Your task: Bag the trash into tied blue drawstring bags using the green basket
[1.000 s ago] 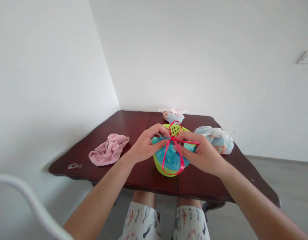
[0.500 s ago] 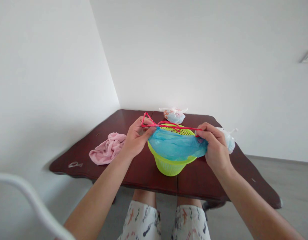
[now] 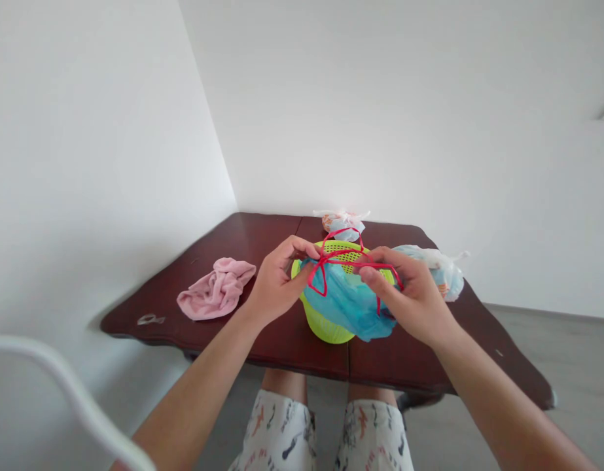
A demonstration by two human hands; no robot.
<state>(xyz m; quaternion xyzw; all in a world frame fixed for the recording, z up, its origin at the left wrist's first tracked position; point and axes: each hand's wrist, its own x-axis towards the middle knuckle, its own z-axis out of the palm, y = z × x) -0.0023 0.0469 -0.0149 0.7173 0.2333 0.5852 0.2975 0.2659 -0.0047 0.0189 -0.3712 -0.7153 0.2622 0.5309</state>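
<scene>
A blue plastic bag (image 3: 348,304) hangs over the near rim of a lime-green plastic basket (image 3: 326,326) on the table. Its red drawstring (image 3: 341,260) forms loops between my two hands. My left hand (image 3: 286,271) is closed in a pinch at the bag's left edge, where the string is bunched. On the right, my right hand (image 3: 407,288) pinches the red drawstring between thumb and fingers, and a loop of it trails past those fingers. Part of the basket's far rim and mesh shows behind the string; its inside is mostly hidden by the bag.
The dark red-brown table (image 3: 286,347) is in front of my knees. A crumpled pink cloth (image 3: 218,291) lies at left, near a small clear item (image 3: 150,320). Tied plastic bags stand at the back (image 3: 345,226) and at right (image 3: 442,271). A white cable (image 3: 61,386) crosses the lower left.
My right hand has moved left and inward, closer to my left hand. The drawstring, stretched taut before, now hangs in loose loops, and the blue bag sags lower at the right.
</scene>
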